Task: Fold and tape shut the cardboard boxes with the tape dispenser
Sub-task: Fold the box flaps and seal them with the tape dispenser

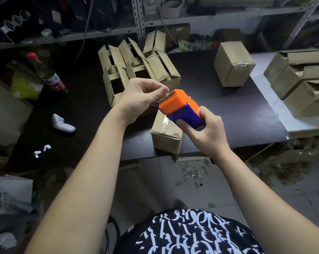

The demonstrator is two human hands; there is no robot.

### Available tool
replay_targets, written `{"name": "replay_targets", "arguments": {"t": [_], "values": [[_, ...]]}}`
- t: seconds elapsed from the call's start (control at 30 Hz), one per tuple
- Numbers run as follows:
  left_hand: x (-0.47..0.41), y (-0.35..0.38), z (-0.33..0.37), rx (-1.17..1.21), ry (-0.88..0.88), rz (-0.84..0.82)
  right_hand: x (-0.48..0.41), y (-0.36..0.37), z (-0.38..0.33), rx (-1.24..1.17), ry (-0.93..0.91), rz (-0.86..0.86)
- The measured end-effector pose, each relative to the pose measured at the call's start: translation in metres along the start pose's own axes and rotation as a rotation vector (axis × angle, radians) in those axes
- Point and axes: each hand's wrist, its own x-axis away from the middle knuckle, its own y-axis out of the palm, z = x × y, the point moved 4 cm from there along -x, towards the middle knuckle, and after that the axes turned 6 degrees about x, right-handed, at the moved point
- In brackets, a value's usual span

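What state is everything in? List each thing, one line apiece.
dispenser: held off the table by the right hand.
left hand: pinching at the dispenser's toothed blade.
near box: shut, taped.
far box: shut, taped.
back boxes: open, flaps up.
bottle: capped, standing.

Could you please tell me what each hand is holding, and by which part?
The right hand grips the tape dispenser by its blue end; the left hand pinches at its toothed edge.
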Motion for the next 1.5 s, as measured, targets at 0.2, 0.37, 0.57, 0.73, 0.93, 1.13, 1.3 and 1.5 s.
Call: {"name": "replay_targets", "arguments": {"t": [0.2, 0.37, 0.57, 0.73, 0.93, 1.13, 1.3, 1.5], "values": [[0.004, -0.005, 0.011, -0.148, 0.128, 0.147, 0.001, 0.007, 0.0, 0.034, -0.019, -0.009], [0.007, -0.005, 0.022, -0.203, 0.188, 0.227, 0.001, 0.009, 0.013, 0.082, -0.067, 0.037], [-0.002, -0.037, 0.046, -0.372, 0.247, 0.314, 0.025, 0.005, 0.068, 0.194, 0.074, -0.039], [-0.007, -0.041, 0.039, -0.323, 0.184, 0.418, 0.025, 0.01, 0.074, 0.17, 0.088, -0.1], [-0.013, -0.037, 0.051, -0.383, 0.247, 0.345, 0.026, 0.005, 0.085, 0.12, 0.191, -0.1], [-0.01, -0.009, 0.056, -0.449, 0.444, 0.137, 0.019, 0.005, 0.095, 0.15, 0.407, -0.05], [0.003, 0.022, 0.063, -0.42, 0.623, 0.195, 0.006, 0.001, 0.099, -0.212, 0.825, 0.163], [-0.002, -0.001, 0.057, -0.329, 0.428, 0.189, 0.008, -0.005, 0.134, 0.244, 0.775, 0.039]]}}
